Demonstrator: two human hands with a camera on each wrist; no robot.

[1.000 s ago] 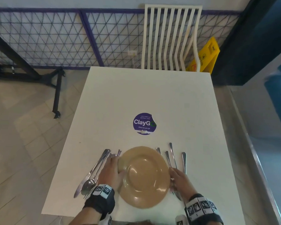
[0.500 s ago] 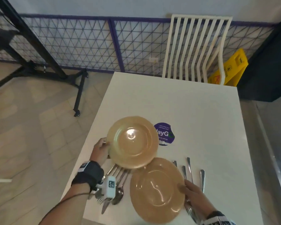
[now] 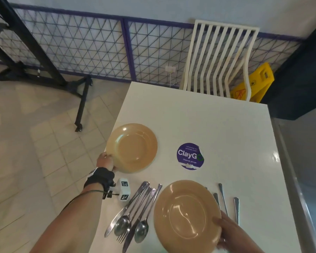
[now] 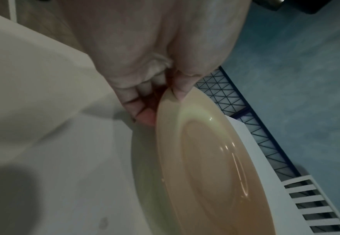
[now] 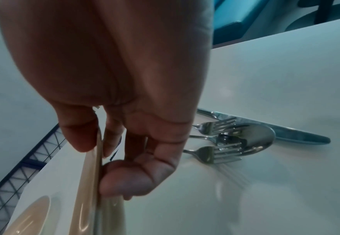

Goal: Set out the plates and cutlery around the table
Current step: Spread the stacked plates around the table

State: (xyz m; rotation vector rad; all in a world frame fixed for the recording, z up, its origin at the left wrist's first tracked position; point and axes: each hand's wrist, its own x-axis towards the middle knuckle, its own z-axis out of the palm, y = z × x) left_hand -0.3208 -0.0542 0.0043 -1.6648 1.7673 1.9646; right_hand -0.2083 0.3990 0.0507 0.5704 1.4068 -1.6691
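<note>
Two tan plates are on or just over the white table [image 3: 217, 125]. My left hand [image 3: 106, 160] pinches the near rim of the far plate [image 3: 133, 147] at the table's left edge; the left wrist view shows the thumb on top of that plate [image 4: 205, 167] and fingers beneath. My right hand [image 3: 226, 232] grips the right rim of the near plate [image 3: 186, 214], thumb over the rim [image 5: 96, 159], plate tilted. A cutlery pile [image 3: 133, 216] of knives, spoons and a fork lies left of the near plate. More cutlery [image 3: 224, 199] lies to its right, forks and a spoon [image 5: 225, 143] among them.
A round purple sticker [image 3: 190, 155] marks the table's middle. A white slatted chair [image 3: 221, 59] stands at the far end. Behind it are a yellow floor sign [image 3: 254, 83] and a mesh fence [image 3: 80, 48]. Tiled floor drops off at the left.
The single stack has split in two. My left hand carried the top plate forward and left toward the table's left edge. My right hand kept hold of the near plate.
</note>
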